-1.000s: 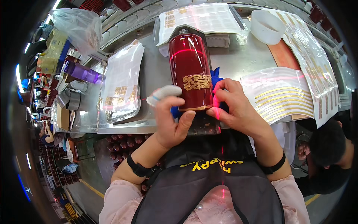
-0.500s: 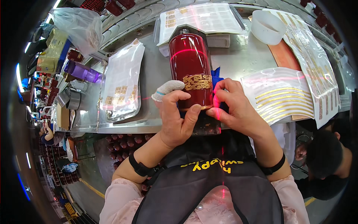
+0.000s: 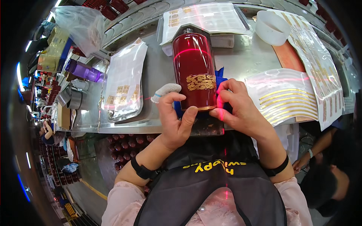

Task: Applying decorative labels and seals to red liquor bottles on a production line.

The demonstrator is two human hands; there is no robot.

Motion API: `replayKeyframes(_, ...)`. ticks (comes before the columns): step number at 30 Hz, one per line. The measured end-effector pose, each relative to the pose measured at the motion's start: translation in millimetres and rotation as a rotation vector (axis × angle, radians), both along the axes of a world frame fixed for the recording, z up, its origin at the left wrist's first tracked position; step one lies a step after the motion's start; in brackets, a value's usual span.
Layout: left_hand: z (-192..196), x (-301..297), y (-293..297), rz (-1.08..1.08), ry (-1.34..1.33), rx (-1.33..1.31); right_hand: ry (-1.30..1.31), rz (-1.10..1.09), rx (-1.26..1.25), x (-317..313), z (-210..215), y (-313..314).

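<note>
Straight ahead of both hands, on the steel workbench point(image 3: 249, 60), lies the glossy red bottle point(image 3: 193, 64); long axis running near to far, metal neck at the far end, base toward the body; rests on a blue cloth point(image 3: 220, 75) peeking out at its right side; bears a gold dragon-like decal point(image 3: 201, 81) on the near half, crossed higher up by a thin red laser line.

Left hand point(image 3: 175, 122) at the near-left of the bottle; loosely curled, thumb pressed on the bottom rim, first finger capped in a white cloth finger cot point(image 3: 166, 90) and lifted just clear of the glass; grips nothing fully, only steadies.

Right hand point(image 3: 237, 109) at the near-right, equally close; fingertips pinched together against the bottle's lower right edge beside the decal; whether something thin sits between them cannot be told.

Further right, sheets of gold striped decals point(image 3: 286, 96); far right, a white bowl point(image 3: 272, 27); left, a clear bag of small gold decals point(image 3: 124, 84) on a tray; far, behind the bottle's neck, more clear-wrapped sheets point(image 3: 205, 17).
</note>
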State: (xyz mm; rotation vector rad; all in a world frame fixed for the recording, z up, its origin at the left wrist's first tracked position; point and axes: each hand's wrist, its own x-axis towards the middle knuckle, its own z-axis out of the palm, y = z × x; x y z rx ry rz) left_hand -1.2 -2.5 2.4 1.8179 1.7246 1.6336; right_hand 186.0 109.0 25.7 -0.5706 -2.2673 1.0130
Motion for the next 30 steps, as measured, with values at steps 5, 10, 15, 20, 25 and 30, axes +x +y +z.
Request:
replayKeyframes(5,0.8,1.3,-0.1,0.017,0.003,0.02,-0.011,-0.005,-0.014,0.2,1.0,-0.2)
replayKeyframes(10,9.2,-10.6,-10.2,-0.035,0.554,0.197,-0.002,-0.011,-0.013,0.3,0.7,-0.7)
replayKeyframes(15,14.5,-16.5,-9.6,-0.01,0.872,0.333,0.0,-0.006,-0.022,0.2,0.8,-0.4)
replayKeyframes(20,25.6,-19.1,6.0,-0.109,1.024,0.407,0.027,-0.015,-0.023,0.7,-3.6,-1.5)
replayKeyframes(25,32.2,-13.6,18.5,-0.179,1.114,0.407,-0.027,-0.009,-0.026,2.4,-3.9,-1.3)
replayKeyframes(30,32.3,-13.5,16.0,-0.217,1.039,0.332,0.254,-0.258,-0.154,15.1,14.7,-4.3)
